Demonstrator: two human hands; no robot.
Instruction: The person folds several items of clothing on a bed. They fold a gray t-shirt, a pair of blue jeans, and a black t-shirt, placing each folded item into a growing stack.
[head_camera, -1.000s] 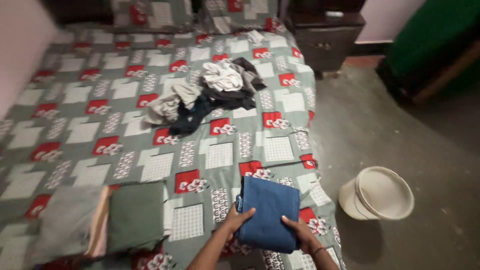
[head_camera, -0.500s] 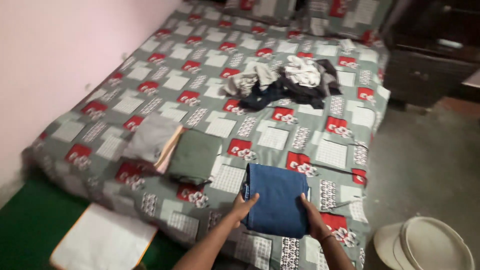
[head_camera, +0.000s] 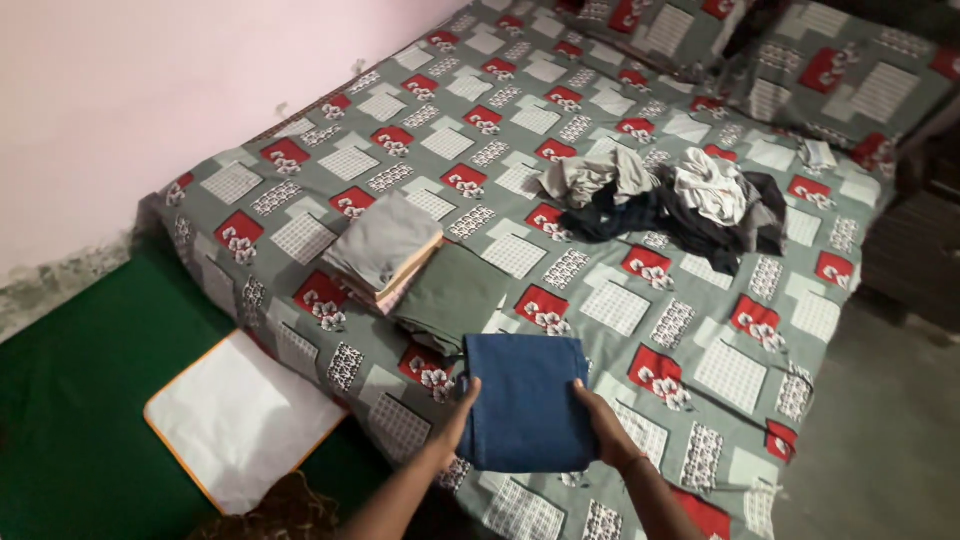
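Blue folded jeans (head_camera: 525, 412) between both hands.

Blue folded jeans (head_camera: 524, 410); grey bedsheet (head_camera: 480, 150) with red and white squares.

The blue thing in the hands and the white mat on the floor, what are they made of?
The blue thing looks like denim: thick, matte, folded cloth with a stitched edge, though blur leaves it open. The mat seems to be smooth woven fabric or plastic sheet, flat, white with an orange border; I cannot tell which.
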